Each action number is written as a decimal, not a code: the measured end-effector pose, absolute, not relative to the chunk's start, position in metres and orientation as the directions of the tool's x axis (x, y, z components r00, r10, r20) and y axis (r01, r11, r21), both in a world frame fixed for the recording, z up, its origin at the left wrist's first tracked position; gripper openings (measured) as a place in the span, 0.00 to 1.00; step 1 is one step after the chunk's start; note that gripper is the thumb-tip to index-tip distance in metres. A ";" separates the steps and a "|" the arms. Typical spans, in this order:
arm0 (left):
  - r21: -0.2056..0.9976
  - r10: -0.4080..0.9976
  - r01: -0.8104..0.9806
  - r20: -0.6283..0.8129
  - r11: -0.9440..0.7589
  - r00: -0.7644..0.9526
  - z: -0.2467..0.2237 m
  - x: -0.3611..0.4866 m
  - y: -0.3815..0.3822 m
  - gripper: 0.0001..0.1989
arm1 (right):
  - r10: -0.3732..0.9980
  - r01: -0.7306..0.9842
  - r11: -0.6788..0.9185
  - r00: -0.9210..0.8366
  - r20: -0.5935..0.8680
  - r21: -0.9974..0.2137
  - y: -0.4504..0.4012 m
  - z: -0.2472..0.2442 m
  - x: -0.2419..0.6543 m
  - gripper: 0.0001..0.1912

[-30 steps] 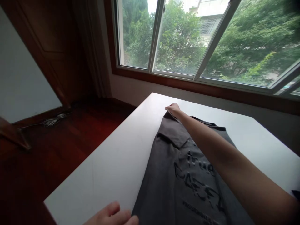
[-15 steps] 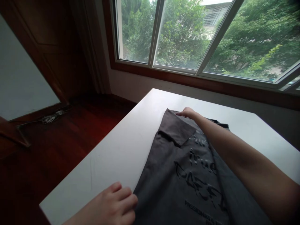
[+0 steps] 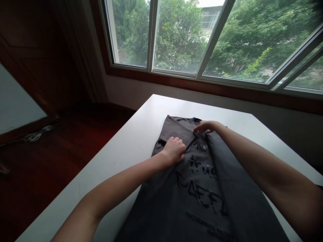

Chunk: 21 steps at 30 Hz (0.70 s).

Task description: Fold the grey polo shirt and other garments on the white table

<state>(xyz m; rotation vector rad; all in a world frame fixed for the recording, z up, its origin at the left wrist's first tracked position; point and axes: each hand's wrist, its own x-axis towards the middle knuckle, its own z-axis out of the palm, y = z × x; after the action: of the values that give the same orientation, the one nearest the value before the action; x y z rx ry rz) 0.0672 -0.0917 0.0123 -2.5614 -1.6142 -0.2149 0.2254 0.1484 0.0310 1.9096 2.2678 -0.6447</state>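
A dark grey T-shirt (image 3: 202, 201) with black lettering lies front up on the white table, its sides folded inward. One short sleeve (image 3: 174, 129) is turned in across the chest near the collar. My left hand (image 3: 174, 149) rests on that sleeve's lower edge, fingers curled closed on the fabric. Just below the collar, my right hand (image 3: 205, 126) pinches the sleeve's inner corner between thumb and fingers. The fingertips of my left hand are partly hidden behind its knuckles.
The white table (image 3: 111, 148) has its left edge above a dark red wooden floor (image 3: 83, 141). Beyond the far edge are a wall and a sliding window (image 3: 176, 40). A bundle of cable (image 3: 37, 135) lies on the floor at left.
My left hand has moved from the shirt's near left side up to the folded sleeve. My right hand has shifted from the shoulder to the sleeve's inner corner. The view has turned slightly right.
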 end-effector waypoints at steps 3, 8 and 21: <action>-0.015 0.904 0.918 0.172 -0.396 0.392 0.010 0.071 -0.089 0.10 | 0.853 0.972 0.056 -0.166 -0.494 -0.230 0.152 0.029 0.226 0.07; -0.030 0.911 0.924 0.156 -0.381 0.381 0.011 0.077 -0.098 0.08 | 0.792 0.967 0.038 -0.184 -0.583 -0.253 0.150 0.036 0.220 0.07; 0.390 0.925 0.914 0.376 -0.108 -0.051 -0.005 -0.007 -0.111 0.05 | 0.820 0.770 -0.092 -0.301 -0.487 -0.631 0.123 0.080 0.142 0.09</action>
<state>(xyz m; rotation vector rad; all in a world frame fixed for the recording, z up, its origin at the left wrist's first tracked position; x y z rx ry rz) -0.0067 -0.1108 -0.0053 -2.1772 -2.1106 -0.8926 0.1415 0.1225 0.0796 1.8895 2.1530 -1.4209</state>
